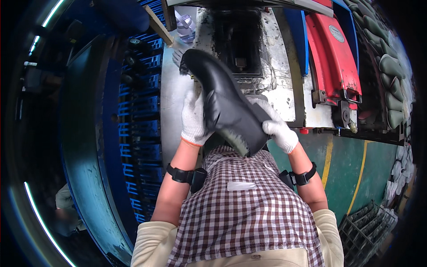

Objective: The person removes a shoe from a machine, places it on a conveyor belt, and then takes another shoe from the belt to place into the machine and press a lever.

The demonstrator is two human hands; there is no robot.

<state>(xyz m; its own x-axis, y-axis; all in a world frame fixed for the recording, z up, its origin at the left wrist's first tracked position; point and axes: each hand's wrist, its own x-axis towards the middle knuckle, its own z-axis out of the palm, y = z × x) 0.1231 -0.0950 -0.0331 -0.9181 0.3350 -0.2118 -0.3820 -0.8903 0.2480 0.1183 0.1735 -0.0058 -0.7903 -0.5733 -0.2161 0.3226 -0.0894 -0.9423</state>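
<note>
A black leather boot is held up slantwise in front of my apron, between my two hands. Its narrower end points to the far left, while the lower end near my waist carries a pale, grey-green roughened patch. In a white knitted glove, my left hand presses against the boot's left side, some of its fingers hidden behind it. My right hand, gloved likewise, grips the boot from the right with bent fingers. Past the boot lies a metal machine top with a blackened recess.
On the left runs a blue rack beside a long blue panel. A red machine cover stands at the right, near stacked grey-green, sole-shaped pieces. A wire crate sits on the green floor. Another person's sleeve shows at lower left.
</note>
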